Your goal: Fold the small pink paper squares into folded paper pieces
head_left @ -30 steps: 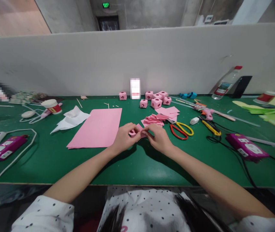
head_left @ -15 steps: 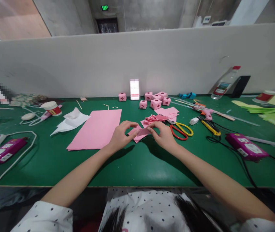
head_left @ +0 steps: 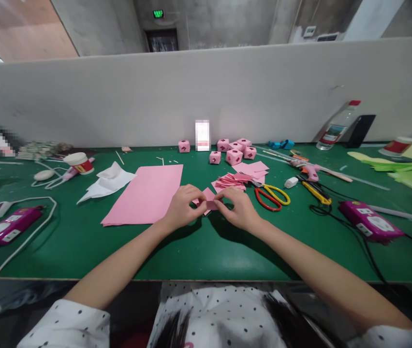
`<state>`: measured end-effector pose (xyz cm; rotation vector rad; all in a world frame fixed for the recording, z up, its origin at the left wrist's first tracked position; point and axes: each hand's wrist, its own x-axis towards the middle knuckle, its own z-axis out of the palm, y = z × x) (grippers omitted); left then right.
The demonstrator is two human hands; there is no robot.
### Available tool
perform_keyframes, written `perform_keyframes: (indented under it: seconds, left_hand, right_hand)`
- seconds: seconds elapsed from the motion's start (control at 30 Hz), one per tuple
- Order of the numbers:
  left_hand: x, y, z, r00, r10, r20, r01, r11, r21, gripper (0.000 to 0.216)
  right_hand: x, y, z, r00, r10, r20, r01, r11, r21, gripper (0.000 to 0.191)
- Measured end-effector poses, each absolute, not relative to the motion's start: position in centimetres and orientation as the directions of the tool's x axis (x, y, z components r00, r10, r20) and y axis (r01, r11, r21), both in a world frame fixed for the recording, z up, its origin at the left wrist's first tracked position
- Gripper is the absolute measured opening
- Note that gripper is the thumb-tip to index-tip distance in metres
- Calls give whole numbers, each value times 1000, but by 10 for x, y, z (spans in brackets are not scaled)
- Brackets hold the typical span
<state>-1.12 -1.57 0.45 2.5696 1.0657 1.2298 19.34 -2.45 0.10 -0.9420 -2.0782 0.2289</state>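
Note:
Both my hands pinch a small piece of pink paper (head_left: 211, 205) between thumbs and fingers, just above the table. My left hand (head_left: 185, 207) has its left end and my right hand (head_left: 238, 208) its right end. Beneath it lies another pink paper piece (head_left: 209, 194), partly hidden by my fingers. Behind my right hand is a pile of folded pink strips (head_left: 229, 181), with flat pink paper pieces (head_left: 255, 167) beyond. Scissors (head_left: 273, 198) with red and yellow handles rest right of the pile. Large pink sheets (head_left: 148, 193) lie left of my left hand.
Several folded pink paper cubes (head_left: 234, 156) stand near the partition (head_left: 119, 101), beside a propped, blurred screen (head_left: 202, 135). A pink glue gun (head_left: 311, 171), a yellow cutter (head_left: 316, 191) and a purple power strip (head_left: 370, 220) with cables lie right. Crumpled white tissue (head_left: 110, 181) and a paper cup (head_left: 79, 163) are left.
My right hand has moved left, closer to my left hand, and the gap between them is narrower. The pink paper has shifted slightly down and now looks shorter between the fingers.

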Motion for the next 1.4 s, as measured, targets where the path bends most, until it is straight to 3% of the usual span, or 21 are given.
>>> perform_keyframes:
  seconds: [0.4,0.6,0.83,1.03,1.27,1.4]
  left_hand:
    - [-15,-8,6,377,677,632,580,-705,409,10]
    - [-10,-12,-1,473,574,669,532,-791,302,12]
    - [-10,-12,-2,469,517,716,530,-813,240,11]
    - [-12,-10,-1,424,547,722,540,-793,283,11]
    - [-9,-13,-1,437,578,690,540,-782,313,10]
    - [-10,-12,1,369,650,664,591,-716,372,12]
  right_hand:
    - [211,-13,1,-258,741,620,592,628,-505,9]
    - [198,-21,-1,-380,712,590,536,690,-487,7]
    - [204,-16,1,-353,709,610,550,685,-478,6]
    - [218,-8,2,-243,732,636,564,640,-521,6]
    - [204,-16,1,-343,749,567,476,659,-582,12]
    - [205,-14,3,-319,739,593,516,661,-545,14]
